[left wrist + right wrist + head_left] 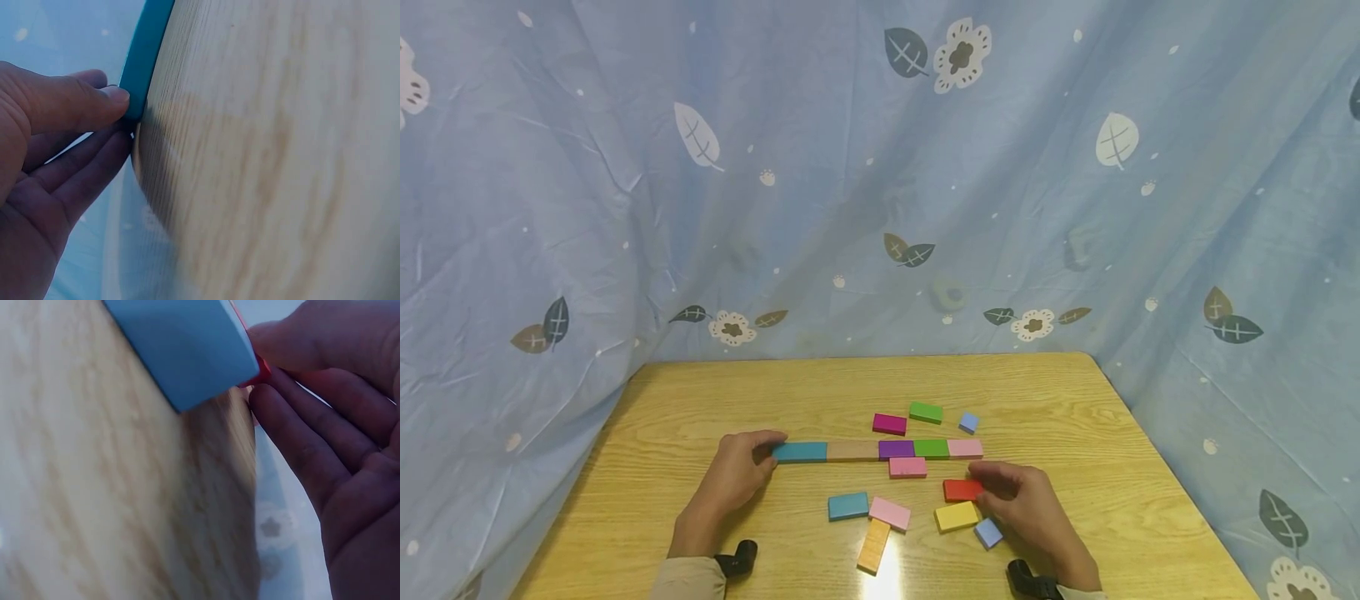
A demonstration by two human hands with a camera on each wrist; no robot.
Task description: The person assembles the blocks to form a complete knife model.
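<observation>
A row of flat blocks runs across the table, from left to right: a long teal block [801, 452], a wood-coloured block [853, 451], then purple, green and pink ones. My left hand [741, 471] pinches the left end of the teal block between thumb and fingers; the left wrist view shows the thumb [115, 100] on its near face. My right hand [1026, 504] grips the right end of a red block [961, 490] in front of the row. In the right wrist view a small blue block [187, 350] hides most of the red one.
Ahead of the row lie a magenta block [890, 424], a green block [926, 412] and a light blue cube [969, 422]. A pink block [907, 467] sits just before the row. Nearer lie teal [848, 507], pink [890, 513], orange [873, 546] and yellow [957, 517] blocks.
</observation>
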